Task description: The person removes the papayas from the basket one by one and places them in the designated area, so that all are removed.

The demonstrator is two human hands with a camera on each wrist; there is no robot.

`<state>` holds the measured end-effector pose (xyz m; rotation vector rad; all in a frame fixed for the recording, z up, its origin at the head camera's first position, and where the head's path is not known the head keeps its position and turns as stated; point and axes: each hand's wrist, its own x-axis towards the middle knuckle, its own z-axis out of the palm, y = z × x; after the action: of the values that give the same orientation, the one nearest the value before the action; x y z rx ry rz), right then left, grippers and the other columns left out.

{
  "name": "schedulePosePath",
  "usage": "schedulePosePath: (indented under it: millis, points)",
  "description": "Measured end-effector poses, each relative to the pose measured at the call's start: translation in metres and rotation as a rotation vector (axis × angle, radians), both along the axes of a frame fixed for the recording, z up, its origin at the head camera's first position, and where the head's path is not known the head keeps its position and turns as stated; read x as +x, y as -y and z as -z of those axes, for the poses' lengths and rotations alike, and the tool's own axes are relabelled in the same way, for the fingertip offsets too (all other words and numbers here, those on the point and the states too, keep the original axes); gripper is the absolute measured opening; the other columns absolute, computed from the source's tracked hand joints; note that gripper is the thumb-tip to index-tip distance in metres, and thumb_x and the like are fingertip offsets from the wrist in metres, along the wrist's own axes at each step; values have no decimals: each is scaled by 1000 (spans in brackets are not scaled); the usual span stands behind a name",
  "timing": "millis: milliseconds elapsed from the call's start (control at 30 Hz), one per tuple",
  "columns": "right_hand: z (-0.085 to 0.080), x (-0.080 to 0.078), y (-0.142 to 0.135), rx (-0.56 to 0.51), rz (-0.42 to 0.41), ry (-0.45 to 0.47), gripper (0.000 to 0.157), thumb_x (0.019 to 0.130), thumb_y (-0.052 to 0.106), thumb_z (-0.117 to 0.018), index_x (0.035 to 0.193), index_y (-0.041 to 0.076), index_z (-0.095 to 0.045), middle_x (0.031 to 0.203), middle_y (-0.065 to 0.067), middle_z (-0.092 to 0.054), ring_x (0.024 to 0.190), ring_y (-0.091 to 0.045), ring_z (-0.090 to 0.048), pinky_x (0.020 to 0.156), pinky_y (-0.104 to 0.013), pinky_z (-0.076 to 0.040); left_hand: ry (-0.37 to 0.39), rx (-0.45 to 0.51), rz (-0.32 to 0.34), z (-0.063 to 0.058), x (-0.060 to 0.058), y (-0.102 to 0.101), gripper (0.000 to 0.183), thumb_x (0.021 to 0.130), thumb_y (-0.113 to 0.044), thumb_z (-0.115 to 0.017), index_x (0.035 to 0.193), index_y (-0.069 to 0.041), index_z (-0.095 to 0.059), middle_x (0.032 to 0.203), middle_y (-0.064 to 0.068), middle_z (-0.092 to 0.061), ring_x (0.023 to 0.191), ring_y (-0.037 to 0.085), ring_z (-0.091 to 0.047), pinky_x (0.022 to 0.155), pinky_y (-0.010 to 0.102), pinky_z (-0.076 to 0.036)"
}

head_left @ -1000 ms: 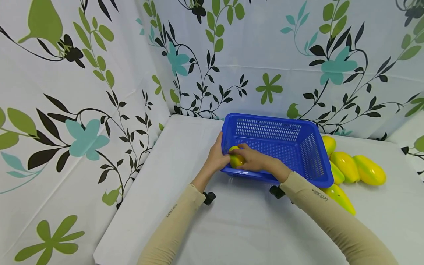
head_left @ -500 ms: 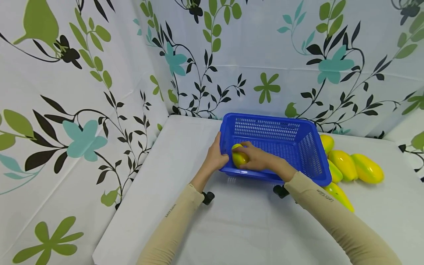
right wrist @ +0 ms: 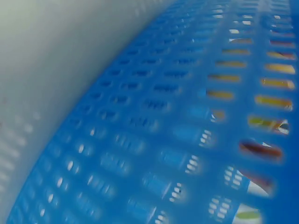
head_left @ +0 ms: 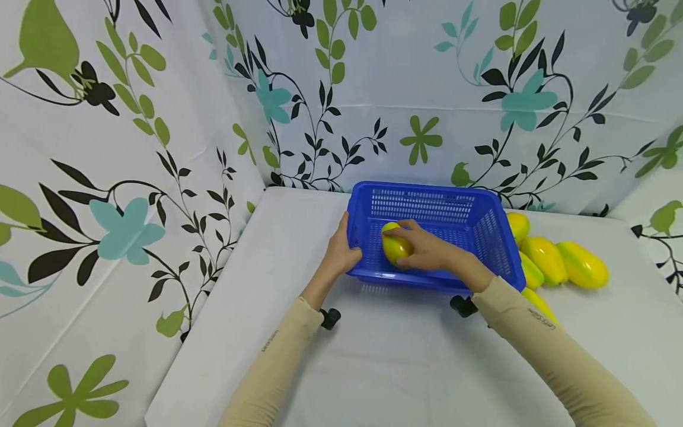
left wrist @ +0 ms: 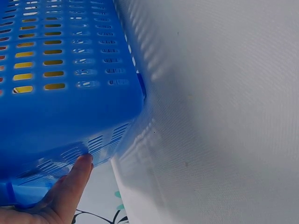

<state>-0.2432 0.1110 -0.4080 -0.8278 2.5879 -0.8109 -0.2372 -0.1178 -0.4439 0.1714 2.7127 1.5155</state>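
Observation:
A yellow-green mango (head_left: 396,248) is near the left end of a blue perforated basket (head_left: 485,280). My right hand (head_left: 427,246) reaches over the near rim and grips the mango from the right, fingers over its far side and thumb at its near side. My left hand (head_left: 338,252) holds the basket's left end, thumb at the rim near the front corner. In the left wrist view, fingers (left wrist: 70,189) lie along the basket's outer wall. Yellow shows through the slots (right wrist: 275,100) in the right wrist view, where the basket wall hides most of my right hand.
Several more yellow-green mangoes (head_left: 544,261) lie on the white table (head_left: 384,356), right of the basket. Patterned cloth (head_left: 421,139) hangs behind and to the left. Black devices (head_left: 463,305) sit beneath both wrists.
My right hand has moved the mango rightward, away from the basket's left wall, and more of it shows. My left hand stays on the basket's end. The head view has shifted slightly.

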Motion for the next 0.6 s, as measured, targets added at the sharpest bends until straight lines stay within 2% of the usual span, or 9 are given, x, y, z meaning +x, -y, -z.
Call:
schedulePosePath:
  millis: [133,267,467,600]
  points:
    - [-5,2,-13,-32,23,-32,67,85,19,-70,148,17,-46,155,-21,-22,119,-40,-51,96,-54,-49,-4,10,-3,0,0,1,97,71,8,-50,158,-3,-7,159,23,-23,145,35,-26,116,47,-24]
    - [-17,9,-31,-24,49,-86,68,85,17,-70,148,18,-45,156,-21,-19,117,-40,-52,94,-52,-51,-6,10,1,0,-1,1,97,71,8,-49,158,-2,-7,159,23,-23,145,35,-25,117,47,-23]
    - [-42,26,-70,6,116,-195,68,85,15,-70,148,17,-45,158,-21,-17,125,-49,-45,93,-58,-49,-4,9,6,0,0,0,97,71,9,-48,158,-2,-7,159,23,-23,146,35,-25,117,46,-22]
    - [-51,39,-101,12,173,-246,66,86,15,-70,147,13,-45,158,-25,-17,128,-55,-39,90,-64,-47,-5,7,2,1,0,0,97,71,8,-49,158,-3,-7,159,23,-23,146,35,-25,117,46,-23]
